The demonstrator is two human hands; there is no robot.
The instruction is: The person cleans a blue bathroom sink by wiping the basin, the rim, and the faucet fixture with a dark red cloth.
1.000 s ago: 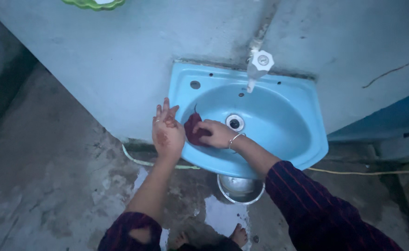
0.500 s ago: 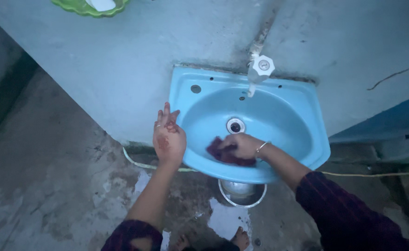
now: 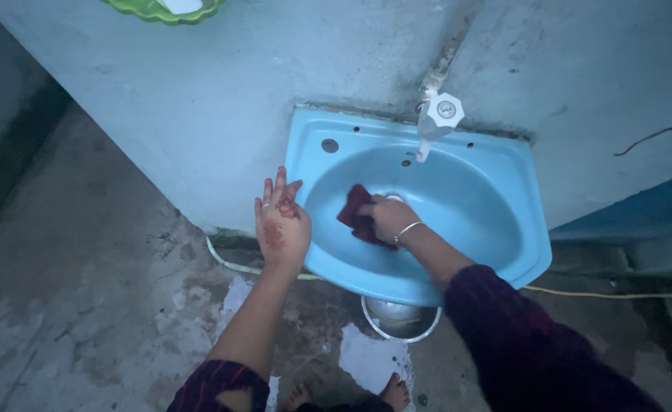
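I look down at a blue sink (image 3: 504, 183) fixed to a pale wall (image 3: 198, 91). My right hand (image 3: 388, 217) is inside the bowl, fingers curled over a dark red cloth (image 3: 357, 215) and pressing it flat against the bowl's near-left slope, close to the drain, which my hand mostly hides. The grip is a loose clench: the cloth is bunched under my palm and fingers, with its edge sticking out to the left. A thin bangle (image 3: 407, 229) circles that wrist.

My left hand (image 3: 281, 225) rests on the sink's left rim, fingers spread and pointing up toward the wall, holding nothing. It seems placed there to brace me while the other hand works the cloth. Dark reddish marks show on its back.

A white tap (image 3: 441, 116) sticks out above the bowl's back edge; I cannot tell if water runs. Under the sink stands a metal bowl (image 3: 397, 317) on a wet concrete floor (image 3: 84, 290), near my bare toes. A green dish (image 3: 160, 9) sits at the top edge.
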